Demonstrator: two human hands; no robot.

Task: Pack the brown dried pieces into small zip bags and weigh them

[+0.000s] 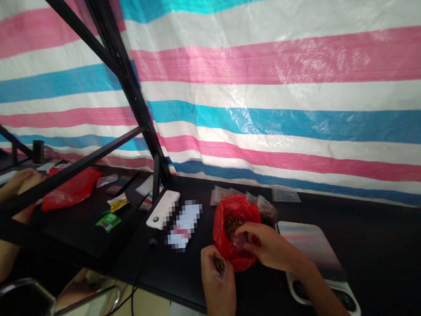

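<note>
My left hand (pixel 219 287) is closed around a small clear plastic bag (pixel 219 266) whose mouth gapes upward, showing dark brown bits inside. Just beyond it stands a red plastic bag (pixel 222 226), opened wide, with a heap of brown dried bits (pixel 233 223) in it. Over the mouth of the red bag is my right hand (pixel 267 244), its thumb and fingers pinched on a small see-through plastic piece (pixel 240 241); its exact kind is unclear. The right forearm passes over the edge of a kitchen scale (pixel 312 245).
Several filled clear bags (pixel 267 209) lie behind the red bag, near a flat clear bag (pixel 286 194). To the left are a white phone (pixel 163 210) and a blurred paper (pixel 185 225). A black metal frame (pixel 131 96) separates another person's hands (pixel 24 181) and red bag (pixel 71 186).
</note>
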